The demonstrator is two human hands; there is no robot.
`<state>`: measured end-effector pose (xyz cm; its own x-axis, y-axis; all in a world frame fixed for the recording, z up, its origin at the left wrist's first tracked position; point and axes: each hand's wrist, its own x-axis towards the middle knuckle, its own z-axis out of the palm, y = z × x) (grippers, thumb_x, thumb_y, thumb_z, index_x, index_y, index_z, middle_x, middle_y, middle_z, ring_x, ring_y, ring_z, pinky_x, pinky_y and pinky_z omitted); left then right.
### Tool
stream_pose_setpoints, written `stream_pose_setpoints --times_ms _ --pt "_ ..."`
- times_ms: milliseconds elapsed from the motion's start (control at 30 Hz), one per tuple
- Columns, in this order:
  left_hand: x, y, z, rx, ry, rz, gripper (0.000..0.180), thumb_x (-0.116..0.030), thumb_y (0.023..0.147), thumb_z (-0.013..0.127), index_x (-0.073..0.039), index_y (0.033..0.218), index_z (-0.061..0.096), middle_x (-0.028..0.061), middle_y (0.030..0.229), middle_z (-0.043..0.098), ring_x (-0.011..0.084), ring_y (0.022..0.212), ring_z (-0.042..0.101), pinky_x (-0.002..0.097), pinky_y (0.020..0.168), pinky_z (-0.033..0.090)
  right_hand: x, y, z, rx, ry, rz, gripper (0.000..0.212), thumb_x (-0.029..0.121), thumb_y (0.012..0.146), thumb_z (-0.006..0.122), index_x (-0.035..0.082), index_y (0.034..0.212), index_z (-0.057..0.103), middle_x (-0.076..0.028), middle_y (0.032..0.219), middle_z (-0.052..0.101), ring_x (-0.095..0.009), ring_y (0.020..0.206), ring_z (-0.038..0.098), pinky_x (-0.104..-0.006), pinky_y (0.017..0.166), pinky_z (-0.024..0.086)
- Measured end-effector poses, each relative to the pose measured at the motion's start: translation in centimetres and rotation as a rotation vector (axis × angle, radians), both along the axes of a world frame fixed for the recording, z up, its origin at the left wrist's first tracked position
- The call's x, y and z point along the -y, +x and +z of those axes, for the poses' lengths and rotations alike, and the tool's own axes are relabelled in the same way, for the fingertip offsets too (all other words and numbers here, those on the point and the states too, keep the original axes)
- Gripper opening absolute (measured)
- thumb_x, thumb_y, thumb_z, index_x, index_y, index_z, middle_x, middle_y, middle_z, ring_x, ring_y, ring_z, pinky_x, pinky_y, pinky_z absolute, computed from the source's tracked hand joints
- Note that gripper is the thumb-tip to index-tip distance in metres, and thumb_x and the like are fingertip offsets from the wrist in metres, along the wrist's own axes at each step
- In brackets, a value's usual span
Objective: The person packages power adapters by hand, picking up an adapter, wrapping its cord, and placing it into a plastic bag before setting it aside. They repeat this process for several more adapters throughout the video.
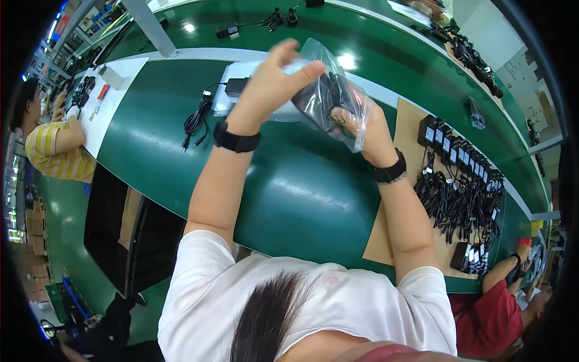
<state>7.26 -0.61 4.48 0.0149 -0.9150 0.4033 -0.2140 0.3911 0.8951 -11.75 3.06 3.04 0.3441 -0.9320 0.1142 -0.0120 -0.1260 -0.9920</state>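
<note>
My right hand (373,130) grips a clear plastic bag (360,140), its thumb over the bag's near side. Inside the bag lies something black, seemingly a power adapter with its cable (319,99). My left hand (271,81) is raised at the bag's left side with fingers and thumb apart, slightly blurred; it does not appear to grip anything. Just beyond my left wrist, a black power adapter (235,87) rests on a stack of flat clear bags (222,107). A coiled black cable (196,120) lies on the green table beside it.
On a cardboard sheet (380,241) at the right stand rows of black adapters (458,151) with bundled cables (449,205). Behind a pale ledge runs another green surface (386,48) with a bagged item (475,113). Co-workers sit left (57,145) and right (491,320).
</note>
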Motion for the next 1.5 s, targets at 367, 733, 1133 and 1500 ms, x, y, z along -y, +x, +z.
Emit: stream_pose_setpoints --times_ms 367,733,1133,1500 --pt "-3.2 -9.5 -3.4 -0.68 -0.09 -0.031 0.042 -0.035 0.088 0.053 0.002 0.105 0.042 0.0061 0.09 0.055 0.0091 0.076 0.051 0.0222 0.066 0.044 -0.2 2.1 -2.3 0.367 -0.189 -0.315 0.046 0.008 0.086 0.055 -0.002 0.128 0.038 -0.007 0.111 0.053 -0.011 0.093 0.052 -0.0238 0.081 0.043" --pt "-2.5 -7.3 -3.2 -0.859 0.352 -0.425 0.018 -0.009 0.082 0.061 -0.003 0.098 0.056 0.0008 0.091 0.059 0.0096 0.082 0.055 0.0251 0.072 0.045 1.5 -1.1 -1.6 -0.123 -0.482 -0.324 0.033 0.002 0.081 0.053 -0.001 0.114 0.05 -0.014 0.106 0.055 -0.022 0.101 0.05 -0.0315 0.087 0.039" --pt "-0.5 -5.9 -4.8 -0.982 0.587 -0.428 0.01 -0.002 0.075 0.057 -0.005 0.083 0.06 0.0038 0.08 0.062 0.016 0.075 0.059 0.0312 0.07 0.047 2.6 -2.6 -1.6 -0.439 -0.741 0.019 0.054 0.009 0.076 0.059 -0.002 0.125 0.039 -0.015 0.113 0.049 -0.028 0.106 0.047 -0.0358 0.094 0.035" --pt "-0.6 -5.4 -3.0 -0.992 0.407 -0.234 0.012 0.0 0.076 0.058 -0.005 0.087 0.059 0.004 0.084 0.062 0.017 0.08 0.058 0.0348 0.076 0.045 1.7 -1.9 -2.5 -0.208 -0.657 -0.34 0.025 0.01 0.08 0.063 0.005 0.104 0.062 -0.007 0.103 0.06 -0.014 0.097 0.054 -0.027 0.086 0.041"
